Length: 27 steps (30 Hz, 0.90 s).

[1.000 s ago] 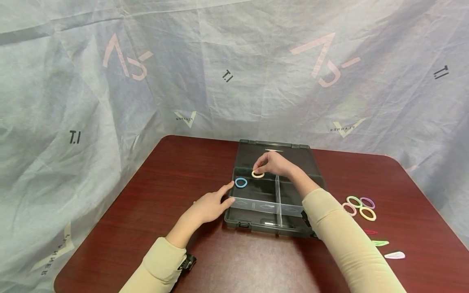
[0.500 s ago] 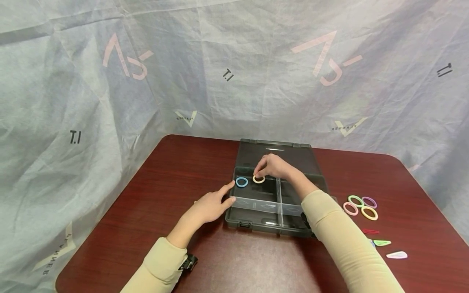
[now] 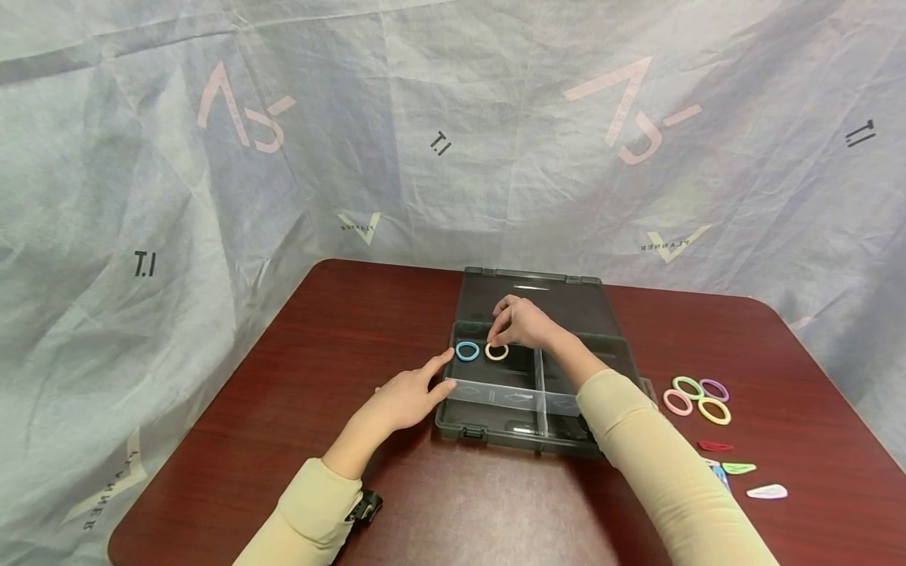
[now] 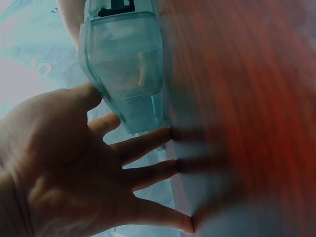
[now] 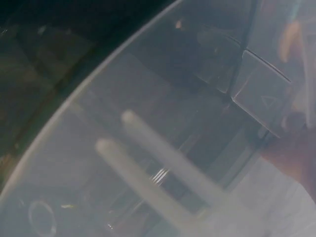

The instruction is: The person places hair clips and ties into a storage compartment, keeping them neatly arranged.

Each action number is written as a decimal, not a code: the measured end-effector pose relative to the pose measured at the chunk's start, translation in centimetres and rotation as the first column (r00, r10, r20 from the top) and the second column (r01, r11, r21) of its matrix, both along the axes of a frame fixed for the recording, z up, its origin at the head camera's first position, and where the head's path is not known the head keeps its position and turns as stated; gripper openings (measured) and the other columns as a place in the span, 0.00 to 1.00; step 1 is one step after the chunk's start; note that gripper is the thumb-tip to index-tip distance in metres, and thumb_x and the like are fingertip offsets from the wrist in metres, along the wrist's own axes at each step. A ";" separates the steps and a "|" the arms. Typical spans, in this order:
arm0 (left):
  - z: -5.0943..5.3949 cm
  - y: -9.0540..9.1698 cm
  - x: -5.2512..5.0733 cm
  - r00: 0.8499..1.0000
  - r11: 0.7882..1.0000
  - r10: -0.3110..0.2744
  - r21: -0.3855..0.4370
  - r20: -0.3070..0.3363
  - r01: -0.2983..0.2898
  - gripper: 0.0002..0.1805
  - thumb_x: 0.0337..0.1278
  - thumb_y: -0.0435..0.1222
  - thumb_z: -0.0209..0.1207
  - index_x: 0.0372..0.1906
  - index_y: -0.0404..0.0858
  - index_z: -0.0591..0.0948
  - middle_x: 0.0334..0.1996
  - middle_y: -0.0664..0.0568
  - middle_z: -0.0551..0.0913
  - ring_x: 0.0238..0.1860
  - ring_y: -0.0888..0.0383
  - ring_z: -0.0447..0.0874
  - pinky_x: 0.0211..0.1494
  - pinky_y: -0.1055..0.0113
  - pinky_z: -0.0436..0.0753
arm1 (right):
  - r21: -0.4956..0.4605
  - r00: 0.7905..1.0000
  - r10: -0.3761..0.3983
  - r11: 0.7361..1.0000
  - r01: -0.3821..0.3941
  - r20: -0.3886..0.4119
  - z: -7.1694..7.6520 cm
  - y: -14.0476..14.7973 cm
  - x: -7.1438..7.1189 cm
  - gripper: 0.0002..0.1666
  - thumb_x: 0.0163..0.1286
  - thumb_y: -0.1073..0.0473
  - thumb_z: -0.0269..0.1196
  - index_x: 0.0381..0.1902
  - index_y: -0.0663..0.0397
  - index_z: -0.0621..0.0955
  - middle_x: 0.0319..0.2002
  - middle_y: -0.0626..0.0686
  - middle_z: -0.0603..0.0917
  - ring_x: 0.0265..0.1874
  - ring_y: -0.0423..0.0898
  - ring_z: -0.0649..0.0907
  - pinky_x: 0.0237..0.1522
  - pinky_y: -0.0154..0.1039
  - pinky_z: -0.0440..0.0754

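Observation:
A dark see-through compartment box (image 3: 488,434) lies with its lid folded back. In its far left compartment, a blue hair tie (image 3: 467,359) lies by the left wall. Beside it, my right hand (image 3: 527,322) pinches a cream hair tie (image 3: 497,358) between thumb and finger, low in the same compartment. My left hand (image 3: 406,398) rests against the box's left side with thumb and forefinger extended. In the left wrist view, the fingers of that hand (image 4: 74,158) are spread, some tips touching the table. The right wrist view is hazy, and the pinching fingertips cannot be made out there.
Right of the box lie pink (image 3: 677,402), green (image 3: 686,387), purple (image 3: 715,390) and yellow (image 3: 714,422) hair ties. Nearer lie red (image 3: 716,446), green (image 3: 739,468) and white (image 3: 767,491) hair clips, partly beside the right sleeve. A clear divider (image 3: 520,397) crosses the box.
My right hand has lowered the cream hair tie towards me in the compartment, then shifted it slightly left, nearer the blue one. My left hand has stayed at the box's side.

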<state>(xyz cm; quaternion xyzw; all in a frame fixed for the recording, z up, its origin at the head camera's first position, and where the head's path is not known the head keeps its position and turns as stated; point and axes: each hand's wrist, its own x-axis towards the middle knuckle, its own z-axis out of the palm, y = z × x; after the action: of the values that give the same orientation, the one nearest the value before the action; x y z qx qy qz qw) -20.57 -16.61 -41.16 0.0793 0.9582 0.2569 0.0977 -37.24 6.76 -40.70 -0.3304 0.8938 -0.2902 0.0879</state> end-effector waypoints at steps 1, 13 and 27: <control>0.0 0.0 0.0 1.000 1.000 0.001 -0.002 0.001 -0.001 0.34 0.77 0.57 0.47 0.81 0.59 0.56 0.66 0.40 0.76 0.63 0.37 0.77 0.57 0.21 0.64 | 0.007 1.000 -0.001 1.000 0.001 0.001 0.0 0.0 0.0 0.02 0.58 0.62 0.77 0.29 0.52 0.92 0.59 0.61 0.77 0.60 0.55 0.74 0.56 0.52 0.77; -0.1 0.1 0.0 1.000 1.000 -0.005 0.000 -0.008 0.005 0.34 0.77 0.57 0.47 0.81 0.58 0.56 0.67 0.41 0.76 0.63 0.37 0.77 0.57 0.20 0.63 | 0.029 1.000 -0.008 1.000 0.008 0.004 0.1 0.3 0.1 0.04 0.60 0.59 0.76 0.31 0.53 0.92 0.59 0.59 0.78 0.60 0.55 0.74 0.56 0.53 0.77; -0.2 -0.1 0.0 1.000 1.000 -0.003 0.005 -0.002 0.003 0.34 0.77 0.58 0.46 0.81 0.59 0.55 0.65 0.41 0.77 0.63 0.37 0.77 0.58 0.21 0.63 | -0.140 0.990 -0.034 0.989 0.053 0.135 2.3 3.3 -0.5 0.07 0.63 0.61 0.74 0.38 0.58 0.91 0.63 0.64 0.74 0.66 0.58 0.70 0.58 0.55 0.75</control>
<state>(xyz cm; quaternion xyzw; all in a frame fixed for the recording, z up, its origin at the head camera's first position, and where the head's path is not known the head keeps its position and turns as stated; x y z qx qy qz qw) -20.53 -16.76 -41.32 0.0814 0.9575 0.2591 0.0973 -37.75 10.08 -38.39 -0.2965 0.8698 -0.3768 0.1163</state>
